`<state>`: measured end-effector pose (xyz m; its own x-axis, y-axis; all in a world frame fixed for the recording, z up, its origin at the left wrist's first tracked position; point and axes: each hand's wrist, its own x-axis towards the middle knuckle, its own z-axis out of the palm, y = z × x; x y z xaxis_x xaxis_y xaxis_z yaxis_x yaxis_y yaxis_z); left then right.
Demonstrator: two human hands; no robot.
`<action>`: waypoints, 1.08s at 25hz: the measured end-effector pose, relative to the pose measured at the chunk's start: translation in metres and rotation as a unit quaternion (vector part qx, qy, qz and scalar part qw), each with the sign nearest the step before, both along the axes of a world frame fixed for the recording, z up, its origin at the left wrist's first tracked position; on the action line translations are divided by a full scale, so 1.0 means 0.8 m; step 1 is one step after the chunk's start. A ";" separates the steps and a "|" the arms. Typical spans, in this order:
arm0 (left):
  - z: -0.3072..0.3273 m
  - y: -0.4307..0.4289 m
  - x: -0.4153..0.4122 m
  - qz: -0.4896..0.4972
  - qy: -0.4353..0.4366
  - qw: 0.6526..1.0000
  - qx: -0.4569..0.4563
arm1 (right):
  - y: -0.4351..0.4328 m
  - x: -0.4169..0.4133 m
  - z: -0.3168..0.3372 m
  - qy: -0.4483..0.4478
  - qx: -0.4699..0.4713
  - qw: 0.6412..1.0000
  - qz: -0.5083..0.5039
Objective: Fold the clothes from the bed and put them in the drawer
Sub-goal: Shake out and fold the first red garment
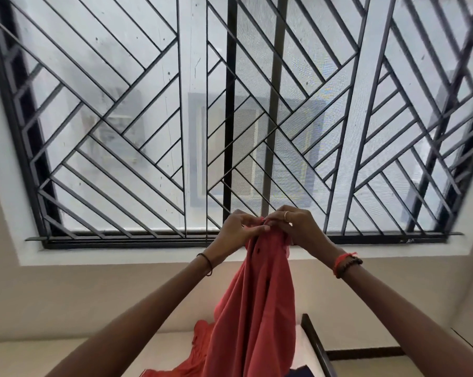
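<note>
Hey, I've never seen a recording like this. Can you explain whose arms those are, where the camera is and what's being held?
There is no machine here. A person works with bare hands, and the one picture comes from a camera worn on their head, so both arms reaching forward are their own. The left hand and the right hand pinch the top of a coral-red cloth garment and hold it up so it hangs down. Its lower end trails onto a pale surface, probably the bed. Behind is a window with black metal bars. A dark blue thing at the bottom edge is too cut off to identify.
</note>
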<state>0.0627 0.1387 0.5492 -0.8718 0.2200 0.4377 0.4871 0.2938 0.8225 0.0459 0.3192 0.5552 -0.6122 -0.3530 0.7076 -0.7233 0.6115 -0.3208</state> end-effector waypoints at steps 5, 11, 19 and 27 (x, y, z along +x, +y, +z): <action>-0.014 -0.003 -0.015 0.122 0.093 0.981 -0.118 | 0.007 -0.005 0.010 -0.037 0.034 0.999 0.005; -0.030 0.002 -0.013 0.164 0.116 0.970 -0.139 | 0.003 0.003 0.026 -0.093 0.170 0.981 -0.020; -0.032 0.018 -0.009 0.156 0.089 0.979 -0.096 | -0.009 0.004 0.013 -0.077 0.166 0.980 -0.075; -0.003 0.005 -0.011 0.047 0.006 0.998 0.036 | 0.006 0.013 0.011 -0.330 -0.219 0.915 0.076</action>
<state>0.0543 0.1427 0.5468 -0.8816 0.1056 0.4600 0.4703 0.2789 0.8373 0.0566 0.3242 0.5640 -0.9247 -0.2400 0.2955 -0.3497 0.2291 -0.9084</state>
